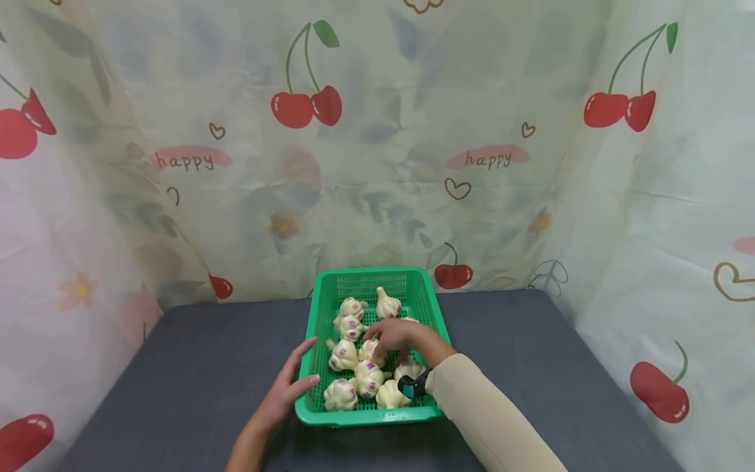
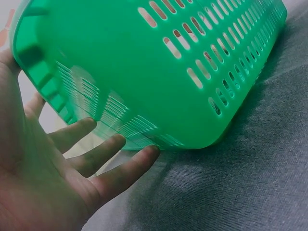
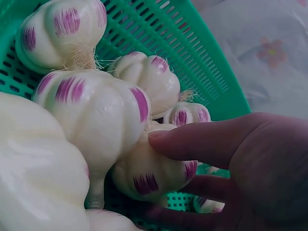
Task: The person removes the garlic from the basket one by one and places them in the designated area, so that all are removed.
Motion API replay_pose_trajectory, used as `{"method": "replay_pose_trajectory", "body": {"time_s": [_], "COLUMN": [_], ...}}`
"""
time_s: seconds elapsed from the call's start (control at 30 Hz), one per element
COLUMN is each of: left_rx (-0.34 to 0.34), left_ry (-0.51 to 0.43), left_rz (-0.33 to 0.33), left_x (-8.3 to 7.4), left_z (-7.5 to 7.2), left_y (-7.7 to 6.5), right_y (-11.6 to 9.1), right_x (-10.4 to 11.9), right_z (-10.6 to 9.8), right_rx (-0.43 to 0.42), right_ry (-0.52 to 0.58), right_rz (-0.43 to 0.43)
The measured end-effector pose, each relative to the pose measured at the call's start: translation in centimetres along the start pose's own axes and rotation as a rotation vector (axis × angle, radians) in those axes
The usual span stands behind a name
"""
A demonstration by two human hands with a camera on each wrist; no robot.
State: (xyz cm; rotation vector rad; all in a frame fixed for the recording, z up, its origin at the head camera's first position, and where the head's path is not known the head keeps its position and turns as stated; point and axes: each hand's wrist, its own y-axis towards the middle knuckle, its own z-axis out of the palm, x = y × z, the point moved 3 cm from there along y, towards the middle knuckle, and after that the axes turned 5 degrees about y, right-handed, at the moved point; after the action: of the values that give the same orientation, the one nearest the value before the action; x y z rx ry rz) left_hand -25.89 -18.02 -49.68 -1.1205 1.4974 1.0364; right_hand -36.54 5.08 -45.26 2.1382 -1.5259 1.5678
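Note:
A green plastic basket with slotted walls stands on the dark tabletop and holds several white garlic bulbs with purple streaks. My left hand is at the basket's left side, thumb and a fingertip at the rim. In the left wrist view its other fingers lie spread and nearly straight against or close beside the outer wall. Inside the basket, my right hand grips a garlic bulb amid the pile. Its thumb presses on that bulb; the fingers beyond are partly hidden.
Dark grey cloth covers the table on both sides of the basket. A pale curtain printed with cherries encloses the back and sides. A dark band sits around my right wrist, below a beige sleeve.

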Motion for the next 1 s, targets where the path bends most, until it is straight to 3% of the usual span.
{"method": "replay_pose_trajectory", "body": {"time_s": [0.43, 1.0], "left_rx": [-0.005, -0.025], "left_ry": [-0.016, -0.004], "left_rz": [-0.002, 0.005], "left_x": [0.3, 0.4], "left_z": [0.2, 0.0], "left_y": [0.0, 0.1], "right_y": [-0.3, -3.8], "right_x": [-0.1, 1.6], "right_z": [-0.2, -1.7], "right_rx": [0.004, -0.126], "right_ry": [-0.065, -0.179], "right_rz": [0.004, -0.204]}}
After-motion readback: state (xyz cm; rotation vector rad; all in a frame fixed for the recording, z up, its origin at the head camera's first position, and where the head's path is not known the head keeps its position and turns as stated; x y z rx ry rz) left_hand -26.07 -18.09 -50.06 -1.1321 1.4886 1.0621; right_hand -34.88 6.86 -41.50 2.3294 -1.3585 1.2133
